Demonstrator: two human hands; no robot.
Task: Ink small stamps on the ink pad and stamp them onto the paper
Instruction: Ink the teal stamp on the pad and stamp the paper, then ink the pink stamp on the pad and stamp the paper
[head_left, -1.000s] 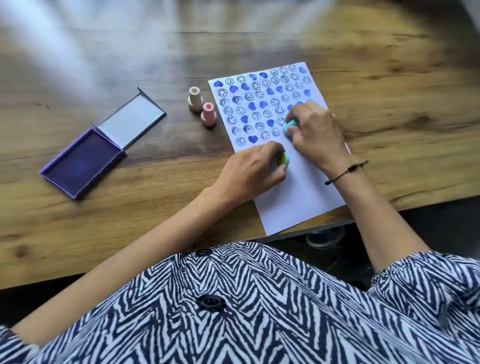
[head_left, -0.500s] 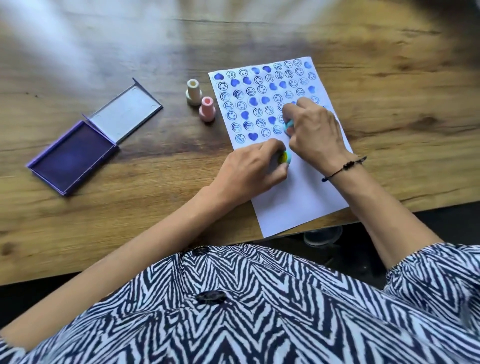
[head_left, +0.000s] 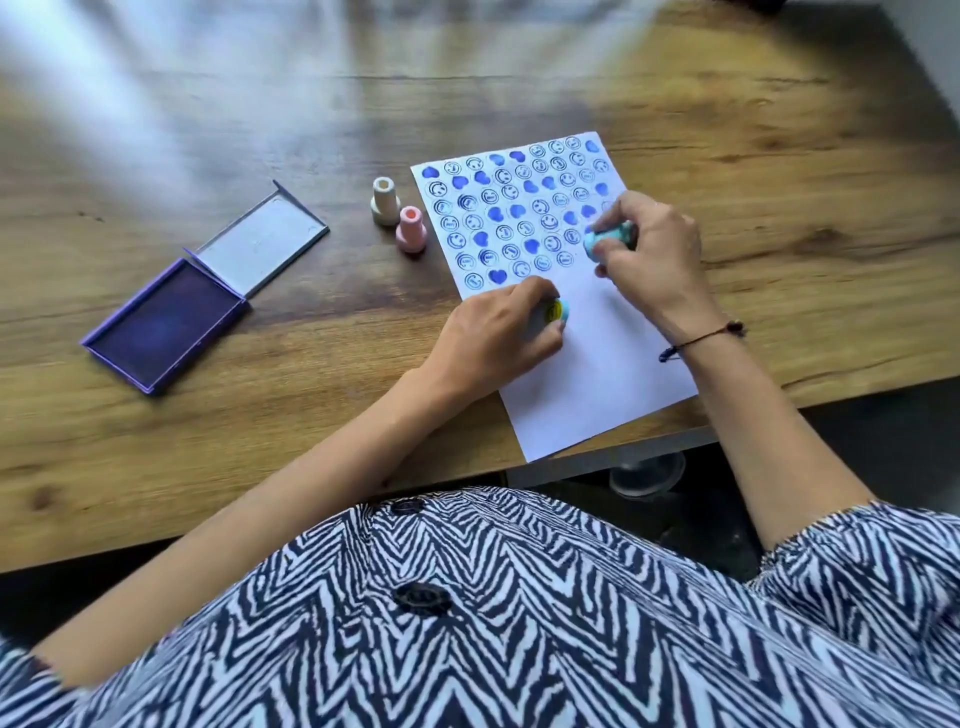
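A white paper (head_left: 597, 374) lies on the wooden table, its upper half filled with rows of blue hearts and smiley prints. My right hand (head_left: 649, 249) grips a light blue stamp (head_left: 608, 240), tilted on its side just above the paper near the right end of the rows. My left hand (head_left: 498, 332) rests on the paper's left edge, closed around a small stamp with a yellow smiley cap (head_left: 557, 312). The purple ink pad (head_left: 166, 322) lies open at the left, its lid (head_left: 260, 241) folded back.
A cream stamp (head_left: 385, 201) and a pink stamp (head_left: 411, 230) stand upright between the ink pad and the paper. The table's front edge (head_left: 311, 519) runs just before my patterned shirt. The paper's lower corner overhangs that edge.
My right hand has lifted the blue stamp off the paper and tipped it sideways, shifting slightly right. My left hand stays in place with its stamp.
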